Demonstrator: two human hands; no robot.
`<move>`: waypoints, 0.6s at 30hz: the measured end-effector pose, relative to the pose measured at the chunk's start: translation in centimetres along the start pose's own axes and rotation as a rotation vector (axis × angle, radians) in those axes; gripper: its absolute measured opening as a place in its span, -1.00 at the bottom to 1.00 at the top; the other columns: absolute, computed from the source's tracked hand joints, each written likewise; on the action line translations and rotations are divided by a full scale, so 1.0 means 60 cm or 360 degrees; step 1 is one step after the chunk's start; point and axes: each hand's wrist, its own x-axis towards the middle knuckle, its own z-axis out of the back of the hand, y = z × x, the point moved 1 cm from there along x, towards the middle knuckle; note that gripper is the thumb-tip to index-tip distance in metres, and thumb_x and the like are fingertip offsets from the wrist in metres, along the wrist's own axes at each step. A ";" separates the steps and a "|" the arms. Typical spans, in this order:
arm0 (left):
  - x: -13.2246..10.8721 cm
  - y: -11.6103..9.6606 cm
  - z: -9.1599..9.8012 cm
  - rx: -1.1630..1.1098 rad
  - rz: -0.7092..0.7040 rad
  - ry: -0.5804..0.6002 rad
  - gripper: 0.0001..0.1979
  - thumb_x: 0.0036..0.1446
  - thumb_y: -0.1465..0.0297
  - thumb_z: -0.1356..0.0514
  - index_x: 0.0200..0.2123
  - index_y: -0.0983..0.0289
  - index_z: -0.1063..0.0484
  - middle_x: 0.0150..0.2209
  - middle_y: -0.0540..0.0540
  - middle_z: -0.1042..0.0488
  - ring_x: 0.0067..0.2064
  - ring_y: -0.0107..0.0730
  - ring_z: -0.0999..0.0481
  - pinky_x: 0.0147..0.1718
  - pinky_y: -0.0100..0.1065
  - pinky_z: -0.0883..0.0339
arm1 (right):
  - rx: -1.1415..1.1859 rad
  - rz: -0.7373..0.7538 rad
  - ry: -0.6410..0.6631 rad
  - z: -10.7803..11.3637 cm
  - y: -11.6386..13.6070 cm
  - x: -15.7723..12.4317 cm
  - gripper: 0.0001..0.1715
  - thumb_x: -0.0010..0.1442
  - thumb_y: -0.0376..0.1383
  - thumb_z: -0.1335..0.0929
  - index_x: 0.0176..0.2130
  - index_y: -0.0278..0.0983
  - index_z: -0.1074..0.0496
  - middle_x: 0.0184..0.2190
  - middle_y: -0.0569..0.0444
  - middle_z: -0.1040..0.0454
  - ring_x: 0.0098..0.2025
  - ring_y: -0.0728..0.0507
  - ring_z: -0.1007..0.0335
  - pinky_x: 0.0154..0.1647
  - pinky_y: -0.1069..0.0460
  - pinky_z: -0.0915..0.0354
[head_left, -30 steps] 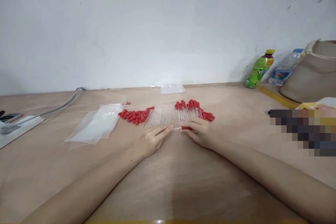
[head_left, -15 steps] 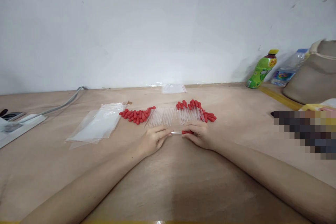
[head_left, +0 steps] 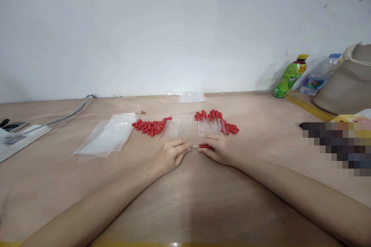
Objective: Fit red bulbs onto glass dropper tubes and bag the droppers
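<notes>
Between left fingers and right fingers, clear tube meets red bulb!
The left pinch the tube, the right clamp the bulb; bare tubes lie just beyond.

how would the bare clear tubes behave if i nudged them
The bare clear tubes look slim and straight, so probably stiff rather than floppy. Seemingly round and lying side by side, they may roll into one another. Being so thin, they are likely light and perhaps fragile.

Rubbery bulbs, glassy tubes, wood-grained table
</notes>
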 end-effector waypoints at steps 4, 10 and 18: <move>0.004 -0.004 0.001 -0.0022 0.0073 0.0023 -0.78 0.15 0.47 -0.03 -0.15 0.30 -0.38 -0.29 0.11 -0.46 -0.28 -0.44 -0.46 -0.28 -0.42 -0.37 | 0.0013 -0.0025 -0.0010 -0.001 -0.005 0.001 -0.84 0.15 -0.29 -0.25 -0.27 -0.28 -0.38 -0.44 0.05 -0.40 -0.40 -0.02 -0.31 -0.40 0.10 -0.24; 0.014 -0.011 0.004 0.0095 0.0195 0.0110 -0.81 0.15 0.42 -0.02 -0.24 0.29 -0.41 -0.36 0.11 -0.43 -0.31 -0.39 -0.41 -0.31 -0.35 -0.32 | -0.0049 -0.0005 -0.0054 0.024 -0.004 0.012 -0.81 0.10 -0.21 -0.30 -0.31 -0.28 -0.41 -0.44 0.01 -0.42 -0.36 -0.07 -0.32 -0.34 0.04 -0.26; 0.078 0.025 0.015 0.0128 0.0929 0.0127 -0.79 0.10 0.38 -0.04 -0.46 0.31 -0.42 -0.52 0.05 -0.42 -0.43 -0.40 -0.38 -0.41 -0.38 -0.24 | -0.0229 -0.0778 -0.0516 0.094 -0.078 0.010 -0.72 0.10 -0.16 -0.27 -0.31 -0.31 -0.43 -0.51 0.07 -0.42 -0.51 -0.01 -0.27 -0.46 0.09 -0.20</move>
